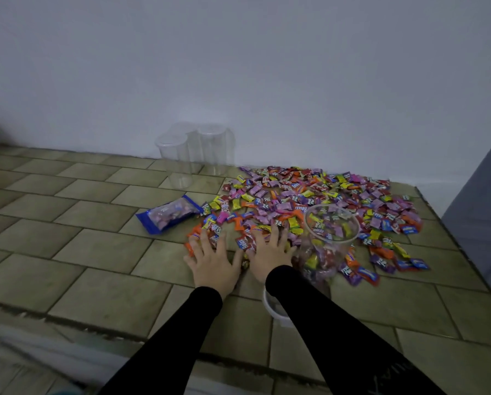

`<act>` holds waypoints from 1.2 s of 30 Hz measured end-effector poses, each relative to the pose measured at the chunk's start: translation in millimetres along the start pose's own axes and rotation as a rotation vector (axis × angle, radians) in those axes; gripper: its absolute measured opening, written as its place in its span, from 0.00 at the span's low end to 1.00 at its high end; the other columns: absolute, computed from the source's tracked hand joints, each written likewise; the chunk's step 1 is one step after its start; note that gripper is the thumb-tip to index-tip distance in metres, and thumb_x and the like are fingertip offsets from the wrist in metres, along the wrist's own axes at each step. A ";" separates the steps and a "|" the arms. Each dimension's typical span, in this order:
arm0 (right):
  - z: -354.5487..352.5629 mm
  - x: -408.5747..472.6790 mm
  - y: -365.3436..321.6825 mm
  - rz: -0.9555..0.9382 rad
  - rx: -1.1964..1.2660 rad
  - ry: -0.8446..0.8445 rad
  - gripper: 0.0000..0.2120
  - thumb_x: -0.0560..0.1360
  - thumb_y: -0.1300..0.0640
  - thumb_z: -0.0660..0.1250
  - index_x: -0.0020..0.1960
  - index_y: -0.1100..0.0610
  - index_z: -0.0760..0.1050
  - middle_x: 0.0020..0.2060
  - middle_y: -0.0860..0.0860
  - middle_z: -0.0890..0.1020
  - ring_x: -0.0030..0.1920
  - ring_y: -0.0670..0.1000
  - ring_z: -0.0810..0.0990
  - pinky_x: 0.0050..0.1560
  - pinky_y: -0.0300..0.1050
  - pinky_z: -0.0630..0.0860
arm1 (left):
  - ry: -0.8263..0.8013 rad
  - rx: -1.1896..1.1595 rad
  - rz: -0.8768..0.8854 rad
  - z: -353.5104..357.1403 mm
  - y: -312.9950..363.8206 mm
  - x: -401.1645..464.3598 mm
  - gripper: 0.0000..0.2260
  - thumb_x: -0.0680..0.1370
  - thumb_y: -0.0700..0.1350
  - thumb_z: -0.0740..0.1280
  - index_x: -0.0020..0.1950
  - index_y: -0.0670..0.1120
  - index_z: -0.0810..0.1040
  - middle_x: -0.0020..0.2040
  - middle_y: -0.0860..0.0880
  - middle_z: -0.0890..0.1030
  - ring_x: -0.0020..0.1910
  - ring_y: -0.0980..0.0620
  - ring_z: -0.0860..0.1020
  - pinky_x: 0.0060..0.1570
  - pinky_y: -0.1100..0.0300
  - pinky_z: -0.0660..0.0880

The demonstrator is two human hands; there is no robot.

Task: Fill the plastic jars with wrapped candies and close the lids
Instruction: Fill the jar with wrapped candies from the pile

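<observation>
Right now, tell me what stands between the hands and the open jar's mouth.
Nothing visible does. Both hands, left hand and right hand, lie on the candies; the open jar stands right beside the right hand.

Dim, cool bluish light, even and diffuse; source not visible. Wall [238, 67] plain grey-blue, no glare. Shadows soft, faint under hands. Whole picture slightly soft; motion blur on both hands and on near jar [328, 238]. Wide-angle bending at edges, floor tiles [81, 223] lines curved. Bottom-left corner smeared, dark

Perhaps "Relax" on candy wrappers [245, 243]
</observation>
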State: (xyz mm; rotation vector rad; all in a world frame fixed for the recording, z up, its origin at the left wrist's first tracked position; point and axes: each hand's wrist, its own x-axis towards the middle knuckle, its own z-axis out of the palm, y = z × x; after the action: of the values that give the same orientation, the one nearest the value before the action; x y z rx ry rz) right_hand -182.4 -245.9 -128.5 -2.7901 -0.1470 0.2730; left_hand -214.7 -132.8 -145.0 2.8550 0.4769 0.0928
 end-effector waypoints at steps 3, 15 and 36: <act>7.6 13.1 -5.3 0.034 -0.041 -0.059 0.26 0.82 0.40 0.46 0.77 0.43 0.44 0.76 0.55 0.33 0.75 0.64 0.34 0.72 0.69 0.43 | -0.023 -0.032 -0.044 0.3 -7.0 15.0 0.32 0.78 0.68 0.49 0.79 0.57 0.48 0.80 0.43 0.45 0.77 0.37 0.42 0.72 0.36 0.47; 15.2 57.1 -13.1 -0.046 -0.100 0.160 0.25 0.82 0.44 0.48 0.78 0.43 0.47 0.78 0.55 0.41 0.76 0.62 0.37 0.71 0.70 0.41 | 0.045 -0.238 0.188 -0.7 -21.1 68.3 0.23 0.82 0.58 0.54 0.74 0.49 0.65 0.73 0.46 0.64 0.70 0.47 0.61 0.67 0.52 0.63; 6.3 96.4 -7.6 -0.089 -0.195 0.427 0.17 0.80 0.44 0.52 0.56 0.53 0.74 0.45 0.54 0.78 0.48 0.59 0.77 0.37 0.49 0.73 | 0.140 -0.148 0.501 7.9 -2.7 127.4 0.12 0.83 0.53 0.55 0.51 0.47 0.73 0.43 0.49 0.75 0.44 0.49 0.74 0.38 0.58 0.65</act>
State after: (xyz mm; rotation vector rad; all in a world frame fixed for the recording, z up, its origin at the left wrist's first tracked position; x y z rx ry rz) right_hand -90.1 -223.9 -148.3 -2.9466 -0.2016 -0.3776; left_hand -94.4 -90.4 -150.4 2.7612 -0.2230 0.3995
